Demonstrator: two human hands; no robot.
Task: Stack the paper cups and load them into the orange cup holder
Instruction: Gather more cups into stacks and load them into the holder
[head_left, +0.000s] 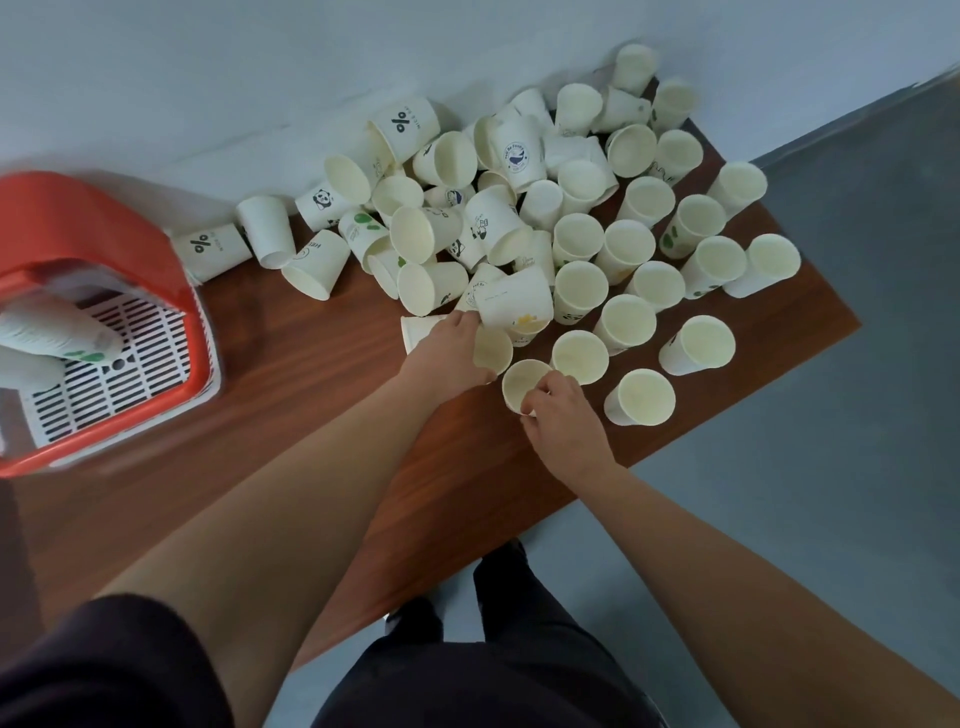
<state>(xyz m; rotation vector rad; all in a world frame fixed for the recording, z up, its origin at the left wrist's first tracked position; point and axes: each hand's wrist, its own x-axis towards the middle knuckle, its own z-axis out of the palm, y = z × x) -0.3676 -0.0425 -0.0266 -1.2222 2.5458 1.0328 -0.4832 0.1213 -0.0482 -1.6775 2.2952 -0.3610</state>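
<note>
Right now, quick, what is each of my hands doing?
Left hand: grips a paper cup.
Right hand: pinches the rim of the nearer cup.

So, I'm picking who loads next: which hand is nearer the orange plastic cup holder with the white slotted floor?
Left. The left hand grips a white paper cup to the right of the orange plastic cup holder; the right hand pinches another cup by its rim, farther right.
</note>
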